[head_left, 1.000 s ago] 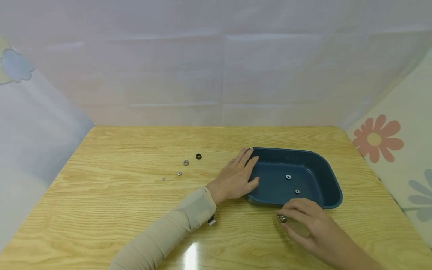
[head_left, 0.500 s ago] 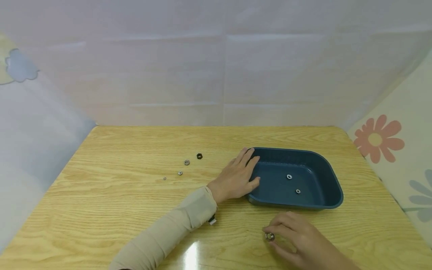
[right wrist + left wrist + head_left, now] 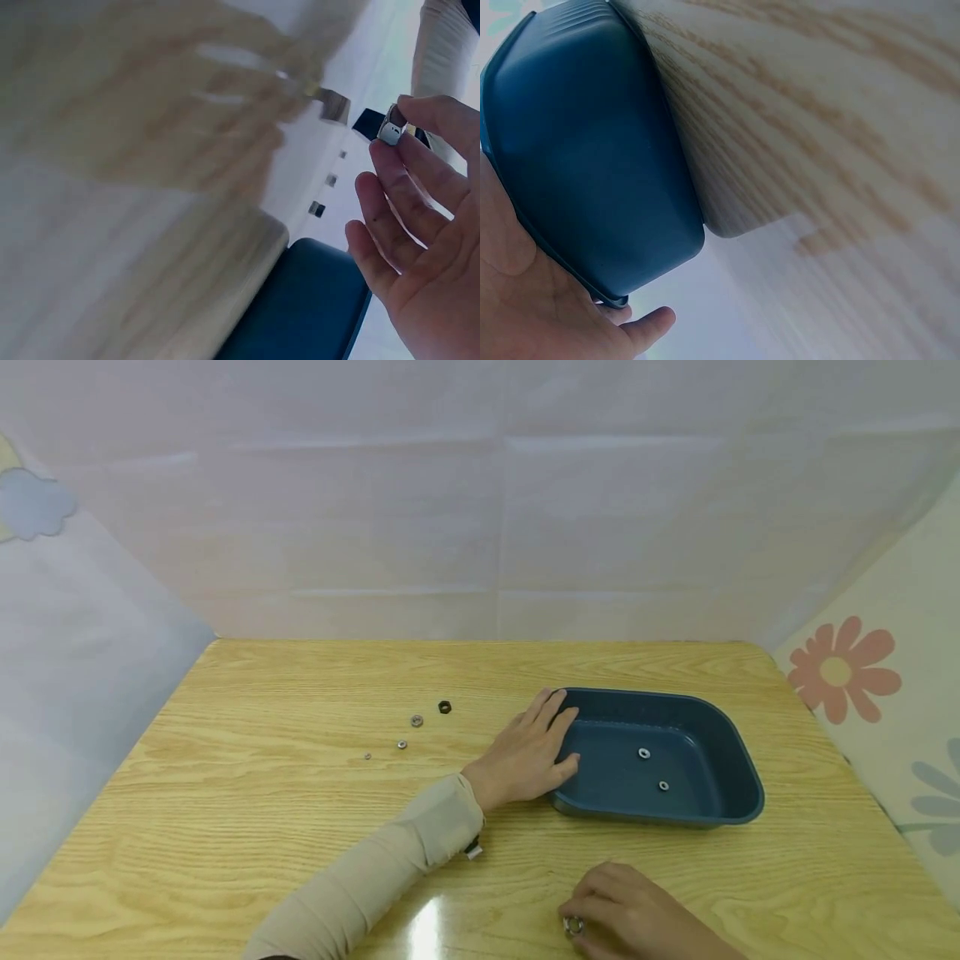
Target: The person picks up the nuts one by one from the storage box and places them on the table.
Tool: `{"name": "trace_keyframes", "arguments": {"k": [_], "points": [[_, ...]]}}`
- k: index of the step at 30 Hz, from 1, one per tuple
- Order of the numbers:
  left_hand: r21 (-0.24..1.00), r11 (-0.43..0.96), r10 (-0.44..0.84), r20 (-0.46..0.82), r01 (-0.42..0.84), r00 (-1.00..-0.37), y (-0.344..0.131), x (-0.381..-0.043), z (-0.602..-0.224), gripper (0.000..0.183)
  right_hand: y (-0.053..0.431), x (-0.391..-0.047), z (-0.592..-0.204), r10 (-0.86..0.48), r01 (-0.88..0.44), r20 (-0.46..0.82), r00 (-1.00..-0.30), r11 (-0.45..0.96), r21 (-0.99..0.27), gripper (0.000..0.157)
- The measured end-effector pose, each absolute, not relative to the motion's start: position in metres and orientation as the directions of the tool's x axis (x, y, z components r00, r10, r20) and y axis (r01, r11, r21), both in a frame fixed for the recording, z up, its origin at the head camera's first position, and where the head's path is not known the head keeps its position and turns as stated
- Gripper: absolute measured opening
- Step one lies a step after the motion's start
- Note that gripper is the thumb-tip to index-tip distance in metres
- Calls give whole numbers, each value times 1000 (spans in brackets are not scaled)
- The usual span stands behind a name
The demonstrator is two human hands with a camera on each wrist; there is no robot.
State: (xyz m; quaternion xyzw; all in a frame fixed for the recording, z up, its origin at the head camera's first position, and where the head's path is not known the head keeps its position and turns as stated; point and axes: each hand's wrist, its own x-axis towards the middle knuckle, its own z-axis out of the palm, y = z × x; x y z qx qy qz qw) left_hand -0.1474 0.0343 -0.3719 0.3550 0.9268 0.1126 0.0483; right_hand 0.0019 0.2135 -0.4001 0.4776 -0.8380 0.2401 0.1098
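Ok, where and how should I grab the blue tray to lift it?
Probably hold the blue tray by its rim at both short ends, coming from the sides: it sits upright with a raised, protruding edge. The left hand rests over the left end; the right end is uncovered.

Indoor screened-off work corner — wood-grain worktop (image 3: 225,827), creased pale backdrop (image 3: 375,518) behind, flower-printed sheet (image 3: 862,702) at right — kind of room unclear

The bare left hand (image 3: 547,307) rests against the rim of a smooth, dark blue, round-cornered tub (image 3: 592,157). Across the tub's outer wall from the hand spreads a pale, brown-streaked wood-grain tabletop (image 3: 832,112).
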Motion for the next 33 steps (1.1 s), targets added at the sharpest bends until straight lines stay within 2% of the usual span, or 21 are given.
{"name": "trace_keyframes", "arguments": {"k": [11, 25, 33], "points": [[245, 716, 675, 0, 654, -738, 34, -148, -371, 63, 211, 3, -403, -819, -829, 255, -514, 399, -391, 18], [236, 716, 676, 2, 657, -737, 34, -149, -373, 64, 210, 3, -412, -852, -863, 271, -448, 332, -381, 20], [246, 715, 676, -4, 654, -737, 35, -149, -373, 64, 210, 2, -414, -851, -857, 260, -457, 343, -383, 19]]}}
